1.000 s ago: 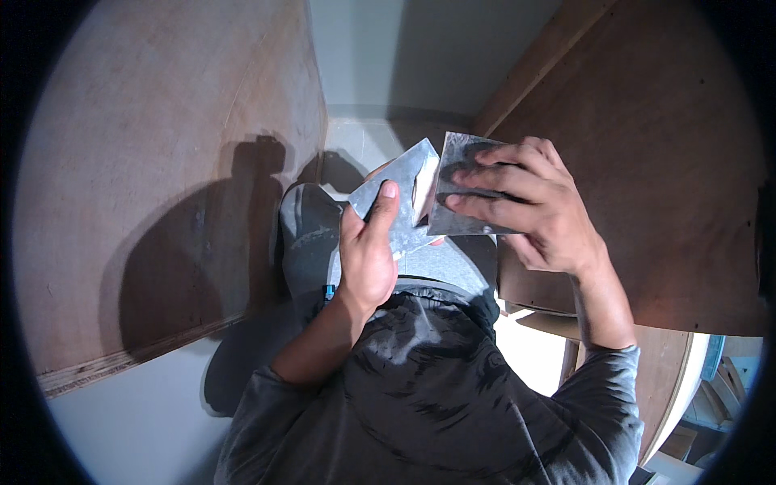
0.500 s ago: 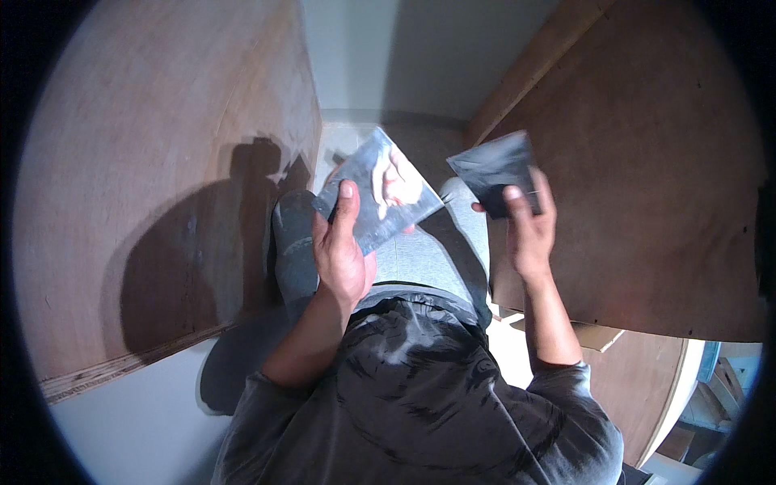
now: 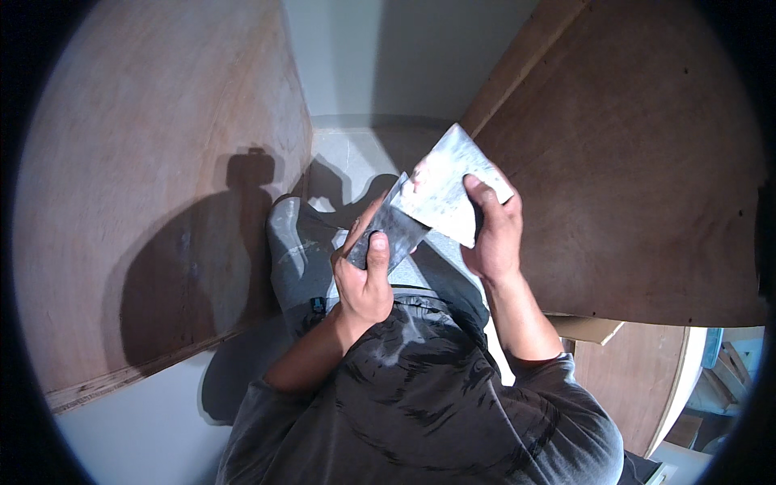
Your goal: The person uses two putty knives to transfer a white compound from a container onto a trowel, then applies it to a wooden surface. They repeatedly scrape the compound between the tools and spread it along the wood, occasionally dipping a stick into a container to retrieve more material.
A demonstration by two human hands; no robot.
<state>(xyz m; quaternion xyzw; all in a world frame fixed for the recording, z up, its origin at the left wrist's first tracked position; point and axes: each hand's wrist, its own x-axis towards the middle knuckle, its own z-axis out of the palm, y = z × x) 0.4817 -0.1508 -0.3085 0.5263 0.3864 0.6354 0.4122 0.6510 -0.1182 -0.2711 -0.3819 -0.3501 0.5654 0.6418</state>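
My left hand (image 3: 361, 279) is closed round a thin, flat metal scraper plate (image 3: 402, 238), its thumb lying on the dark, smudged face. In my right hand (image 3: 499, 238) is a second flat metal scraper plate (image 3: 451, 187), bright and tilted, with whitish smears and a faint reflection on it. The thumb presses its face while the fingers are mostly behind it. The right plate's lower left edge crosses over the upper part of the left plate. Whether they touch there I cannot tell. Both plates are held above my lap.
Tall wooden panels rise on the left (image 3: 170, 162) and right (image 3: 630, 186). A pale wall (image 3: 339, 61) stands ahead. My grey-trousered knee (image 3: 295, 234) is beneath the plates. At the lower right are a piece of cardboard (image 3: 590, 329) and several wooden pieces (image 3: 727, 373).
My hands have come together. The right plate has moved left and turned its bright face up. The left plate has tilted, and its face now looks dark and narrow.
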